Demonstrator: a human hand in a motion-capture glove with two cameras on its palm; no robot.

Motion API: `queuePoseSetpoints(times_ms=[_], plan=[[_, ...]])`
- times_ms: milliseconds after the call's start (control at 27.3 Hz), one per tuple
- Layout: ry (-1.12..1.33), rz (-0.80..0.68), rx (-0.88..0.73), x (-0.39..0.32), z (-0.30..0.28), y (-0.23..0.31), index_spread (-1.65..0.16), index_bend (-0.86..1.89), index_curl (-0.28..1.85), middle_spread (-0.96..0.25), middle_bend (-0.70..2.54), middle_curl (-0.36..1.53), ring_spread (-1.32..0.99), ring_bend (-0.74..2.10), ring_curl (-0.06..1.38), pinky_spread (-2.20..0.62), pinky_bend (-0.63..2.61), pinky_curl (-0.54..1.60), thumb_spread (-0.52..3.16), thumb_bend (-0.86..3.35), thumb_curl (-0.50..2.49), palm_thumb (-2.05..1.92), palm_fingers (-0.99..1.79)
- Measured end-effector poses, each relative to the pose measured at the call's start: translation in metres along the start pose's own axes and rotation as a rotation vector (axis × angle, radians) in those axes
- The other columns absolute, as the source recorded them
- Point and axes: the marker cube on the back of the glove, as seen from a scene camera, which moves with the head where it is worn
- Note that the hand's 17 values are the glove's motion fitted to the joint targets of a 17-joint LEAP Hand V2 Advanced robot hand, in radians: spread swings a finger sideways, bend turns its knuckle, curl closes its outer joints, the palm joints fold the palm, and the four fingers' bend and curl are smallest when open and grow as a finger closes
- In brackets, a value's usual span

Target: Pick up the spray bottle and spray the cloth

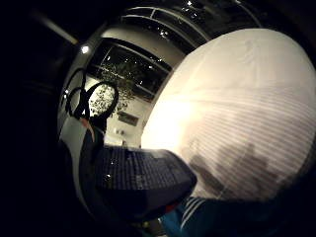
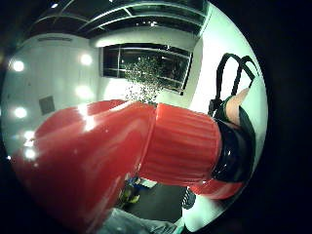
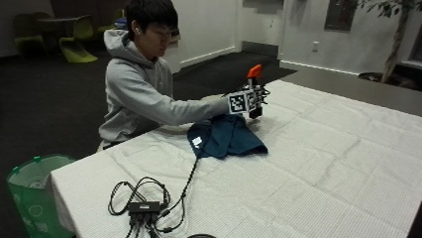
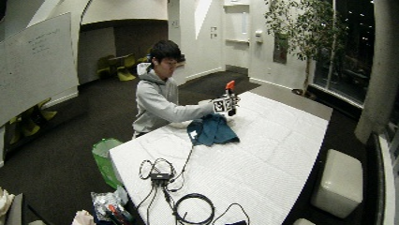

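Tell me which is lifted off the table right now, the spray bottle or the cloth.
The spray bottle, with its red-orange head, is held up in the gloved right hand. The dark blue cloth lies crumpled on the white table below.

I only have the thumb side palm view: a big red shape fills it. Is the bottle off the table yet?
Observer: Yes. In the outside view the gloved right hand holds the spray bottle upright, above the table.
Operator: Where is the cloth?
Observer: The dark blue cloth lies bunched on the white tablecloth, just below the hand, on the person's side.
Operator: Is the other hand on the cloth?
Observer: I cannot see the bare hand; the raised arm hides that side.
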Motion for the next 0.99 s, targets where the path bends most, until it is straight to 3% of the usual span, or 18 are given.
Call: queuePoseSetpoints(times_ms=[366,586,696,806,916,989], plan=[[0.043,-0.014,-0.138,0.028,0.026,0.013,-0.24,0.33,0.51,-0.14,0.38,0.45,-0.23,0.42,0.42,-0.3,0.39,0.38,0.13,-0.04,0.74,1.02,1.3],[0.112,-0.04,-0.383,0.025,-0.001,0.034,-0.27,0.08,0.44,-0.14,0.29,0.42,-0.22,0.45,0.42,-0.28,0.52,0.4,0.33,-0.04,0.71,0.99,1.12],[0.116,-0.055,-0.287,0.017,-0.011,0.027,-0.3,0.08,0.42,-0.14,0.25,0.41,-0.2,0.39,0.41,-0.18,0.45,0.4,0.45,-0.05,0.68,0.96,0.77],[0.102,-0.068,-0.24,0.006,-0.025,0.031,-0.32,0.08,0.4,-0.12,0.22,0.41,-0.17,0.36,0.42,-0.1,0.45,0.42,0.53,-0.06,0.65,0.92,0.58],[0.09,-0.077,-0.306,-0.006,-0.043,0.05,-0.33,0.09,0.37,-0.11,0.21,0.4,-0.16,0.32,0.39,-0.05,0.44,0.4,0.59,-0.05,0.63,0.9,0.54],[0.111,-0.094,-0.258,-0.009,-0.051,0.051,-0.33,0.13,0.36,-0.11,0.2,0.39,-0.15,0.3,0.37,-0.02,0.42,0.38,0.63,-0.04,0.62,0.89,0.56]])
